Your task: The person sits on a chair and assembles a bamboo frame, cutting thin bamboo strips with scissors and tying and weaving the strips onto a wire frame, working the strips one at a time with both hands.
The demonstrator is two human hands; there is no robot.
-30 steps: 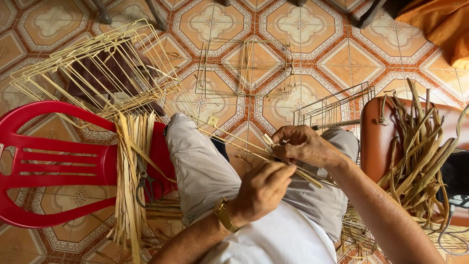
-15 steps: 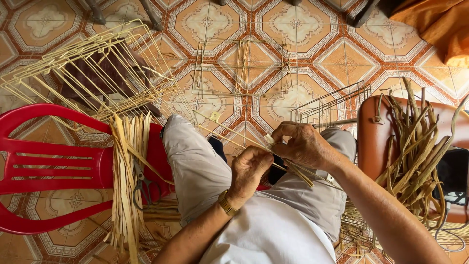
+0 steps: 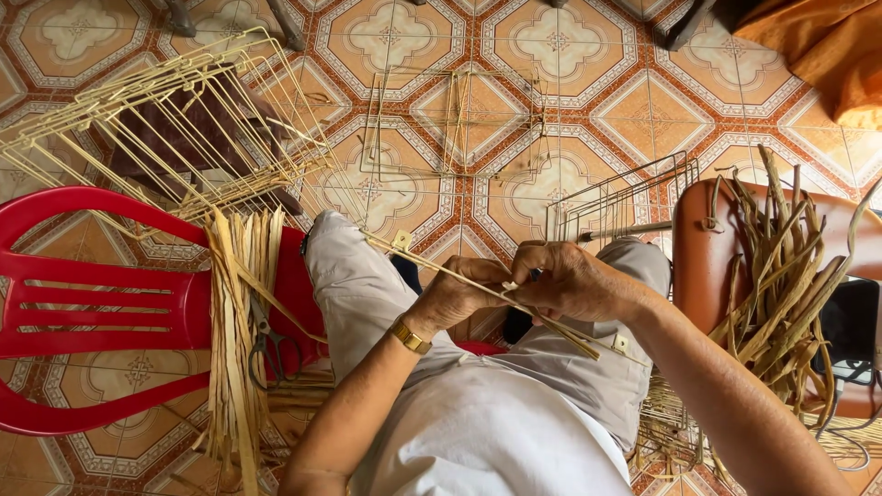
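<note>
Two hands, one work strip; places given from the lap.
- Red plastic chair, left of lap, carries a strip bundle.
- Left hand and right hand, above lap, pinch closed on the thin cane strip.
- Strip judged light, springy, brittle; grip near the hands' meeting point.

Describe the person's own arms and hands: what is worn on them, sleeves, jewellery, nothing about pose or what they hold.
Both forearms are bare, with no sleeves in view. The left hand has a gold-coloured metal wristwatch on its wrist. The right hand shows no glove or bracelet; rings cannot be made out.
</note>
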